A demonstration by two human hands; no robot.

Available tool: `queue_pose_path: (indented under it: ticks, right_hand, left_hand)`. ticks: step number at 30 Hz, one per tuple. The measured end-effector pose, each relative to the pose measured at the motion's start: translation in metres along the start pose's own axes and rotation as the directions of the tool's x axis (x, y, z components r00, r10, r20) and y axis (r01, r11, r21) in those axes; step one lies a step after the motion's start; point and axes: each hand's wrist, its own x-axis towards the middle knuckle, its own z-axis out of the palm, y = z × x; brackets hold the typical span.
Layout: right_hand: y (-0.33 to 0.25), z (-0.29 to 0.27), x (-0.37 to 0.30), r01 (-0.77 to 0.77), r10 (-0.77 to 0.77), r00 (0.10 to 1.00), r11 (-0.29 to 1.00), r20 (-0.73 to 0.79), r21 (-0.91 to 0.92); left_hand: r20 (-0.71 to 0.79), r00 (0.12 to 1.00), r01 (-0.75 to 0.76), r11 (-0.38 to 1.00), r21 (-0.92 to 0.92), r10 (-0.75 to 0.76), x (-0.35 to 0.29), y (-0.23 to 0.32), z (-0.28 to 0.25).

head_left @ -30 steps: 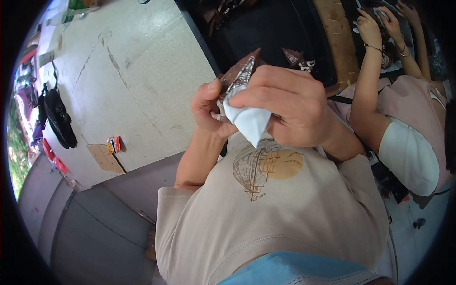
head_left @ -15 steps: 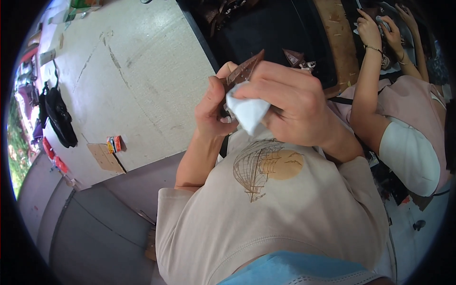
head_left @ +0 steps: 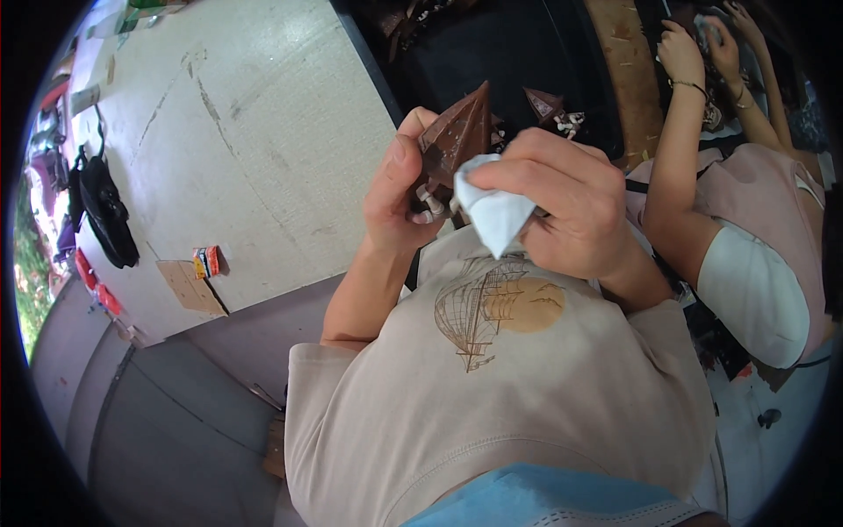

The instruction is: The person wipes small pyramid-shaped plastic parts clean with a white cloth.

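Note:
My left hand (head_left: 395, 189) grips a brown figurine (head_left: 457, 133) with a pointed, ridged, cone-like top and small pale limb-like parts at its lower end. The point is turned up and away from me. My right hand (head_left: 575, 198) pinches a folded white cloth (head_left: 496, 206) close against the figurine's lower right side. Whether the cloth touches it, I cannot tell. A similar brown pointed figurine (head_left: 544, 105) with pale parts lies in the black tray (head_left: 527, 44) beyond my hands.
More brown pieces (head_left: 408, 25) lie at the tray's far left. A white table (head_left: 263, 167) on the left bears a small red-orange packet (head_left: 206, 262) and brown cardboard (head_left: 189, 288); a black bag (head_left: 107, 211) hangs beyond. At right, a co-worker's hands (head_left: 685, 57) handle something pale.
The figurine has turned so that more of its ridged top shows. My right hand and the cloth have moved a little right and down, off the top's face.

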Motion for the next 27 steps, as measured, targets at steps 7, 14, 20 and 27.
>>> queue_pose_path:
  ticks: [7, 14, 20, 27]
  right_hand:
    - [-0.001, 0.01, -0.002, -0.042, 0.043, 0.999, 0.999, -0.027, 0.015]
    - [-0.009, 0.012, 0.009, -0.024, 0.019, 0.995, 0.998, -0.096, -0.056]
    - [-0.011, 0.009, -0.012, -0.06, 0.057, 0.996, 0.997, -0.063, -0.045]
    - [0.004, 0.0, -0.01, -0.097, 0.094, 0.995, 0.989, 0.031, 0.113]
  left_hand:
    - [-0.328, 0.93, 0.03, 0.855, 0.518, 0.166, 0.011, -0.006, 0.031]
    - [-0.171, 0.946, -0.006, 0.541, 0.841, 0.276, 0.006, -0.012, 0.023]
    - [-0.079, 0.933, -0.078, 0.41, 0.909, 0.353, 0.007, -0.014, 0.026]
    - [-0.228, 0.938, 0.34, 0.824, 0.453, -0.261, -0.003, 0.006, 0.007]
